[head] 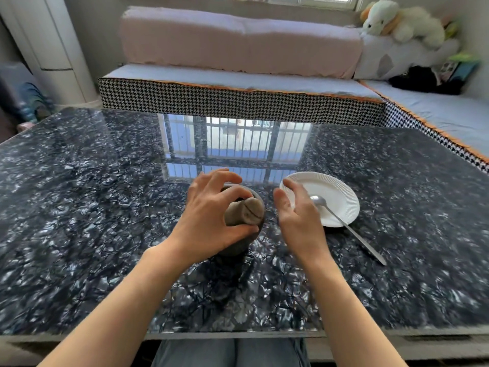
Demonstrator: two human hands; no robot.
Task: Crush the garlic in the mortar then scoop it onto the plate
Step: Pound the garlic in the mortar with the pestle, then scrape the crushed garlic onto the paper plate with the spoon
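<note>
So the mortar (247, 241) is a dark stone cup sitting about midway across the surface (79, 207), a bit toward the near edge, and the pestle (244, 211) is leaning inside it with its fat rounded end sticking up over the rim. Can't see any garlic, the inside of the mortar is hidden by the pestle and the left hand (209, 221). That hand is curled over the mortar's top, fingers arched across the far rim and thumb on the near side, touching or nearly touching the pestle, hard to tell which. The right hand (299, 221) floats just to the right of the mortar, fingers relaxed and slightly spread, holding nothing. Behind it is a white paper plate (341, 192) with a ribbed rim, just beside the mortar on the right, partly covered by the right hand's fingers. A metal spoon (344, 223) lies with its bowl on the plate and the handle running off toward the near right, tip resting on the surface. Past the far edge there's a bench with a houndstooth cushion (238, 102), and a stuffed toy (397, 21) up in the far right corner
</note>
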